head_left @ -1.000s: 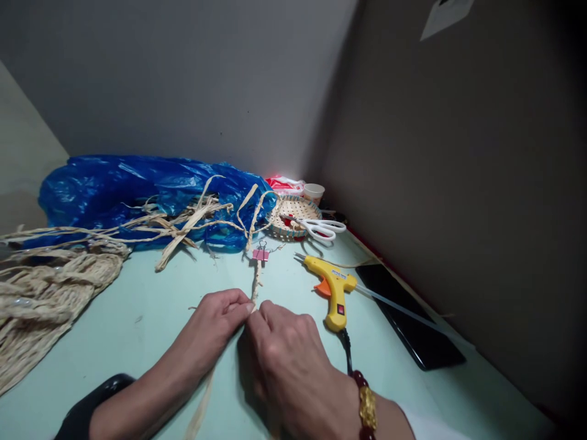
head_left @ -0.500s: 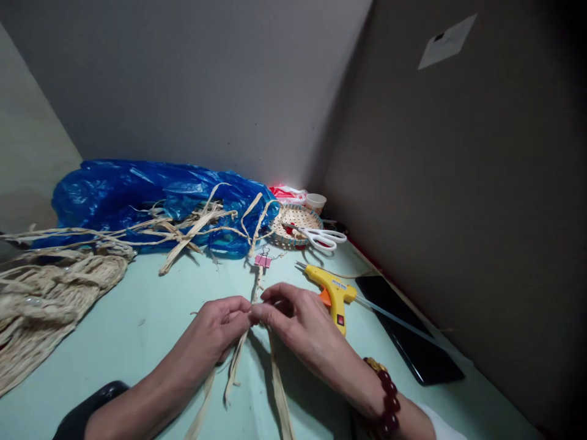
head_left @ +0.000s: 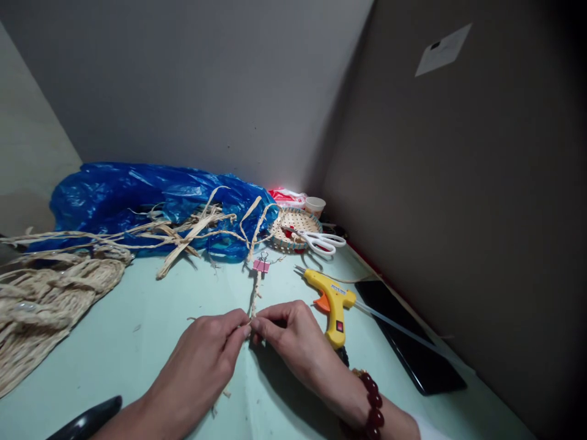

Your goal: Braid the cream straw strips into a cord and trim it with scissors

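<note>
Pale, dry straw, plaited into a thin cord (head_left: pixel 257 292), runs towards me over the light green tabletop (head_left: pixel 160 318) from a pink binder clip (head_left: pixel 261 266). From my head camera, the only view, I see my left hand (head_left: pixel 206 348) pinching the cord's near end between thumb and forefinger, and my right hand (head_left: pixel 293 333) pinching it just beside, the two sets of fingertips almost meeting. They hide the strands, so I can't tell how these cross. If either pinch slackens, I think the plait could unravel there; if I pull too hard, the clip could slide off or a brittle strand snap. The yellow glue gun (head_left: pixel 338 305) lies near my right hand, nozzle pointing away from me; I can't tell whether it is hot, but should my wrist, with its dark red bead bracelet (head_left: pixel 375 403), catch the cable, the gun might swing round. Beyond the clip, loose straw (head_left: pixel 183 241) spills before a blue plastic bag (head_left: pixel 110 195), and a stray strand could snag the cord.
</note>
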Demonstrator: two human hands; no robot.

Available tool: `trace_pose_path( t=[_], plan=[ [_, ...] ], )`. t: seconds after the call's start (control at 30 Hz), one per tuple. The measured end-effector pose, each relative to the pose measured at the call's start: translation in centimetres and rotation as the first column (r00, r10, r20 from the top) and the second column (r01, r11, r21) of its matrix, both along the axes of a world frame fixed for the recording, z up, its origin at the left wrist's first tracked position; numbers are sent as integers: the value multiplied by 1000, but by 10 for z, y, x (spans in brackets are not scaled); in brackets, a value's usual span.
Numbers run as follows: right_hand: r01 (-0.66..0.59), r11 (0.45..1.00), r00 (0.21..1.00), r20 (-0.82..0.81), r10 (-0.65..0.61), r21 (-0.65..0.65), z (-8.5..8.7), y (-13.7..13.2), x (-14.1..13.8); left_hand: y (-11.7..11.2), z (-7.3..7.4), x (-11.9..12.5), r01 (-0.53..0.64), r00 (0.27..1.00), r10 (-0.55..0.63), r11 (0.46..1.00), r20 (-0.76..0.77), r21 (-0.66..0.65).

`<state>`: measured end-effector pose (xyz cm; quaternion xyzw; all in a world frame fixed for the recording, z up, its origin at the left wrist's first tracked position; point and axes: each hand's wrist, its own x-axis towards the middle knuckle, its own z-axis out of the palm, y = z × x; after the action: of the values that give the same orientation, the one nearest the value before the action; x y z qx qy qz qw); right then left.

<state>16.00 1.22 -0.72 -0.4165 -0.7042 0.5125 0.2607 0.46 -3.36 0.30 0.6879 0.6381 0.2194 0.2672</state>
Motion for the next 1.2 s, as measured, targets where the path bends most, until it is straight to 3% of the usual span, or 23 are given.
trace_pose_path(
  t=[0.17, 0.27, 0.33, 0.43, 0.53, 0.63, 0.73, 0.8, 0.87, 0.9, 0.97, 1.03, 1.1, 1.2],
  plan=[
    [41, 967, 988, 136, -77, 251, 2, -7, -1, -5, 8, 2, -65, 998, 65, 998, -7, 4],
    [34, 946, 988, 133, -81, 323, -1, -9, -1, -13, 3, 11, -48, 999, 48, 998, -9, 32],
    [37, 963, 994, 87, -62, 266, -2, -8, 0, -17, -5, 16, 8, 999, -5, 998, -52, 70],
    [-14, 998, 998, -53, 17, 63, 1, -5, 1, -21, -19, 20, 110, 984, -86, 982, -155, 150],
    [-94, 988, 971, -232, 63, -124, 7, -4, 1, -23, -27, 20, 151, 952, -93, 972, -291, 183],
    [-82, 961, 945, -326, -9, -264, 8, -6, 0, -28, -25, 17, 187, 916, -96, 961, -389, 203],
    [-21, 938, 941, -324, -98, -346, 6, -9, 1, -34, -15, 9, 245, 916, -133, 933, -379, 263],
    [-5, 931, 934, -334, -126, -364, 5, -10, 2, -32, -5, 1, 172, 955, -82, 937, -287, 305],
    [3, 925, 934, -330, -139, -379, 4, -10, 2, -23, 4, -6, 13, 993, 19, 961, -113, 276],
    [6, 923, 936, -323, -141, -385, 4, -9, 2, -17, 8, -8, -55, 998, 59, 976, -9, 212],
    [-15, 921, 934, -333, -126, -388, 5, -8, 1, -3, 11, -9, -62, 975, 62, 998, 214, -8],
    [-84, 926, 917, -392, -72, -368, 5, -5, 0, 8, 8, -6, 45, 888, 70, 970, 454, -238],
    [-147, 929, 901, -433, -16, -341, 4, -3, 1, 14, 2, -2, 122, 767, 169, 908, 619, -400],
    [-91, 955, 958, -288, 6, -282, 2, -2, 3, 12, -4, 4, 60, 628, 376, 850, 681, -524]
  ],
)
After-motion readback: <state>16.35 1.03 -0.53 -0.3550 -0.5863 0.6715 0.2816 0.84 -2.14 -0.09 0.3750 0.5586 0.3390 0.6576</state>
